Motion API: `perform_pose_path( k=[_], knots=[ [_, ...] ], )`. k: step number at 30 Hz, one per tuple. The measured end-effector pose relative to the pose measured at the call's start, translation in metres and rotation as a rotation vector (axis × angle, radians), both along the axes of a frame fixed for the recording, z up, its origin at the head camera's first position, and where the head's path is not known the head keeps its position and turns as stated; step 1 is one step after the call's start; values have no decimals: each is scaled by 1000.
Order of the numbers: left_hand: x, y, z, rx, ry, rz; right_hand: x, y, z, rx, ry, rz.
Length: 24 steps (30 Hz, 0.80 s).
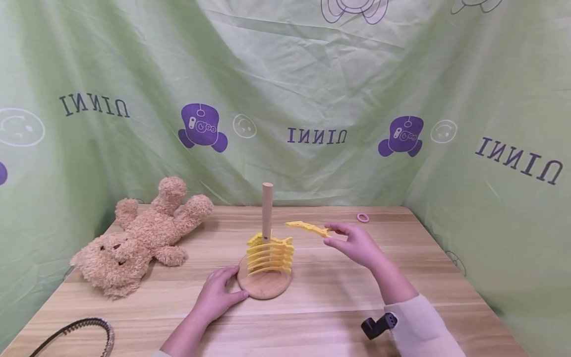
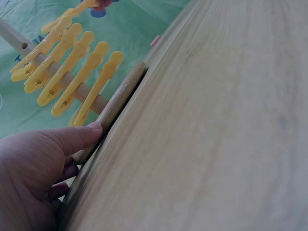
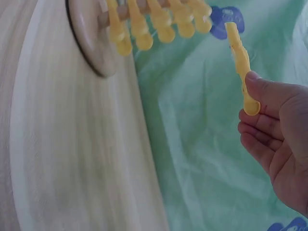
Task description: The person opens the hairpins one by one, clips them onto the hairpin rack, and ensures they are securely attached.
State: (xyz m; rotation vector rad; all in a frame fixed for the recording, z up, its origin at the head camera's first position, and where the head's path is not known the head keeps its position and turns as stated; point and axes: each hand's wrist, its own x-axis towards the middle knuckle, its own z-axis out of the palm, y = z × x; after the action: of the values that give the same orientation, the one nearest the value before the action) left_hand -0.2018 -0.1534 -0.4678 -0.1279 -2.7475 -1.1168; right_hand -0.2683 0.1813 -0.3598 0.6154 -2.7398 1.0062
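A wooden peg [image 1: 267,210] rises from a round wooden base [image 1: 264,286] in the middle of the table. Several flat yellow pieces [image 1: 269,254] are stacked on the peg. My left hand [image 1: 217,293] rests on the table with its thumb and fingers against the base's rim [image 2: 118,103]. My right hand [image 1: 354,241] is right of the peg and pinches one end of a loose yellow piece [image 1: 308,228], holding it in the air level with the top of the stack. In the right wrist view the held yellow piece [image 3: 239,57] sticks out from under the thumb.
A brown teddy bear [image 1: 142,235] lies at the table's left. A black hairband [image 1: 80,332] sits at the front left corner. A small pink ring [image 1: 363,217] lies at the back right. Green cloth [image 1: 285,99] walls the table on three sides.
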Motion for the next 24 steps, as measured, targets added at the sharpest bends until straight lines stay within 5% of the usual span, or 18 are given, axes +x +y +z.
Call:
perform_pose_path(
  k=[8,15,24],
  knots=[
    [0,0,0,-8,0,-1,15,-19,19,126,177,41],
    [-1,0,0,-13,7,-3,10,-41,23,206,280,53],
    [-1,-1,-2,-2,3,-1,1,-72,25,253,189,124]
  ],
)
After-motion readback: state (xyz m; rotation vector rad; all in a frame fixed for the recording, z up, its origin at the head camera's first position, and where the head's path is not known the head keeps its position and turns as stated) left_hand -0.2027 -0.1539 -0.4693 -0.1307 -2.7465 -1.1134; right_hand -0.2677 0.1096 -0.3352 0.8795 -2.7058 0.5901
